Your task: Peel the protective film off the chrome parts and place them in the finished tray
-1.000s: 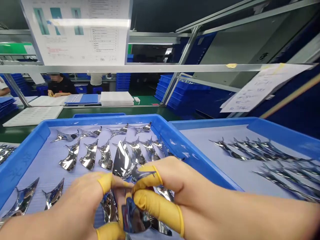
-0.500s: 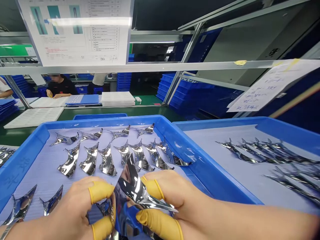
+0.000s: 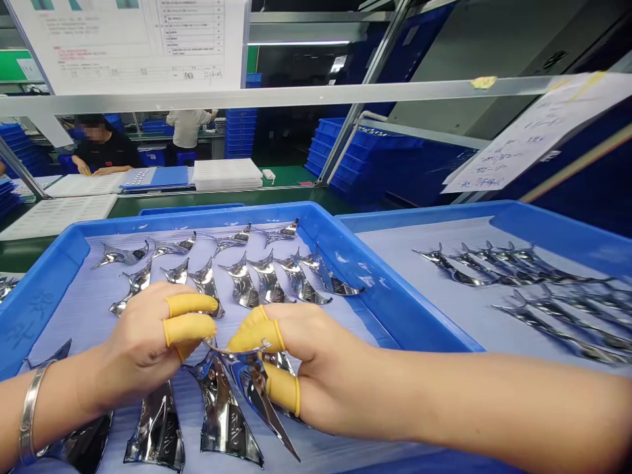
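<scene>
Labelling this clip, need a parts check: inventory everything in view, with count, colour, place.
held metal part: 1, mirror-silver, in right hand
metal parts: over a dozen, mirror-silver, rows in centre tray
more metal parts: two overlapping rows, exact count unclear, silver, right tray
centre tray: 1, blue, under hands
right tray: 1, blue
printed sheet: 1, white, upper left
handwritten papers: count unclear, white, upper right
frame rail: 1, pale grey, across top
bins: stacked, blue, background
white stack: 1, beyond centre tray
co-workers: at least 2, black top and white top, background
bracelet: 1, silver, left wrist
finger cots: several, yellow, both hands
left hand: 1, at held part's upper end
right hand: 1, gripping held part
</scene>
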`<state>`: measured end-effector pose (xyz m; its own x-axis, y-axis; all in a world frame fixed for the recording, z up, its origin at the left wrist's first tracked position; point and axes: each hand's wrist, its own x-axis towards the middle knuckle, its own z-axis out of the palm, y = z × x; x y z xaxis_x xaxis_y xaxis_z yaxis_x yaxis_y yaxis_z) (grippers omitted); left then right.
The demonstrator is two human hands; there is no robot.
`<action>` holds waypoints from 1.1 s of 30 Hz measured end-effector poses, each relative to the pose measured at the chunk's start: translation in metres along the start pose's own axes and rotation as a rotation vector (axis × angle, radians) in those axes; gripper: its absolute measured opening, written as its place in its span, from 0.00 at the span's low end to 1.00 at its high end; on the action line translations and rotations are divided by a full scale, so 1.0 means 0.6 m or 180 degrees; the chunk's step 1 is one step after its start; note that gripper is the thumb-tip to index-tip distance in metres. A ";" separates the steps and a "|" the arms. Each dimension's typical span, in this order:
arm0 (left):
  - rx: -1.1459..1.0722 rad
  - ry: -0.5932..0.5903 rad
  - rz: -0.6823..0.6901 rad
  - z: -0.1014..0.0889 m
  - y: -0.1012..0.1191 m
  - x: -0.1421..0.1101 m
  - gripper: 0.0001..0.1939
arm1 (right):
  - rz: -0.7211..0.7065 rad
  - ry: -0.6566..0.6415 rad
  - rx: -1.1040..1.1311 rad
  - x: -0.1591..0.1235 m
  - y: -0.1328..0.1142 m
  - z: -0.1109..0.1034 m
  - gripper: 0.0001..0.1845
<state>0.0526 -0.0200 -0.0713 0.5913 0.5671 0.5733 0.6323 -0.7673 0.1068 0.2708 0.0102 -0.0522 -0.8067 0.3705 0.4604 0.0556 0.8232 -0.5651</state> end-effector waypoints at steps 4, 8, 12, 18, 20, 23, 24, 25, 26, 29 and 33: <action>-0.0122 0.0081 -0.0102 0.004 0.003 -0.002 0.17 | -0.0077 0.0047 -0.0062 0.001 -0.002 -0.004 0.06; -0.0605 -0.0026 -0.0434 0.004 0.022 0.004 0.12 | 0.0001 -0.0033 0.0138 0.003 -0.008 -0.014 0.04; -0.1188 -0.0480 -0.1216 -0.002 0.048 0.006 0.05 | 0.0417 -0.0186 0.0365 0.006 -0.017 -0.023 0.09; -0.1521 -0.0541 -0.1679 -0.005 0.063 -0.001 0.09 | 0.0907 -0.0324 0.0749 0.011 -0.024 -0.031 0.11; -0.1566 -0.0580 -0.1662 -0.007 0.065 0.000 0.08 | 0.1041 -0.0292 0.0958 0.011 -0.023 -0.031 0.11; -0.1628 -0.0598 -0.1721 -0.010 0.068 0.002 0.10 | 0.1233 -0.0193 0.1411 0.012 -0.022 -0.029 0.12; -0.1633 -0.0564 -0.1764 -0.011 0.068 0.001 0.11 | 0.1284 -0.0165 0.1561 0.012 -0.021 -0.029 0.12; -0.1626 -0.0519 -0.1790 -0.012 0.068 0.001 0.13 | 0.1319 -0.0156 0.1695 0.013 -0.020 -0.029 0.11; -0.1605 -0.0462 -0.1792 -0.012 0.067 0.000 0.14 | 0.1364 -0.0152 0.1824 0.013 -0.019 -0.028 0.11; -0.1578 -0.0408 -0.1801 -0.013 0.064 -0.004 0.16 | 0.1511 -0.0146 0.2392 0.015 -0.014 -0.028 0.08; -0.1654 -0.0395 -0.1807 -0.015 0.066 -0.004 0.15 | 0.1661 -0.0013 0.2908 0.015 -0.009 -0.027 0.12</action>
<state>0.0716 -0.0542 -0.0612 0.3184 0.9208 0.2252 0.5574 -0.3740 0.7412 0.2729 0.0160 -0.0338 -0.8125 0.5828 0.0098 -0.0667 -0.0762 -0.9949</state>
